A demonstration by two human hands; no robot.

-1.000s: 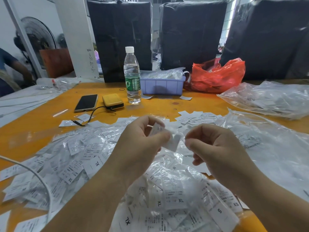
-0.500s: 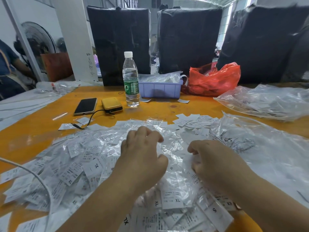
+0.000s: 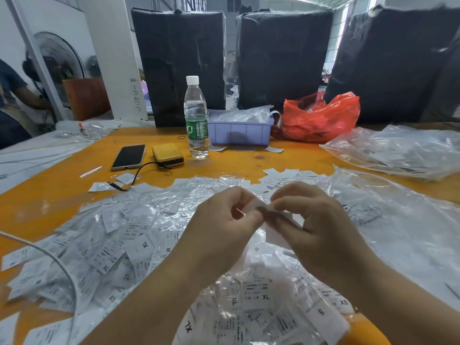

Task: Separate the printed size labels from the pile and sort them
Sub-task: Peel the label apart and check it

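Both hands are raised together at the centre of the frame above a pile of labels (image 3: 129, 245) that spreads across the lower half of the orange table (image 3: 62, 195). The left hand (image 3: 224, 227) and the right hand (image 3: 316, 227) each pinch the same white label (image 3: 271, 210) between thumb and curled fingers, their fingertips almost touching. Labels in the pile show XL, S, XS and M, many in clear plastic. Further back, in the middle of the frame, stand a water bottle (image 3: 196, 118), a phone (image 3: 129, 156), a yellow box (image 3: 168, 154) and a purple bin (image 3: 240, 131), with a red bag (image 3: 321, 118) to its right.
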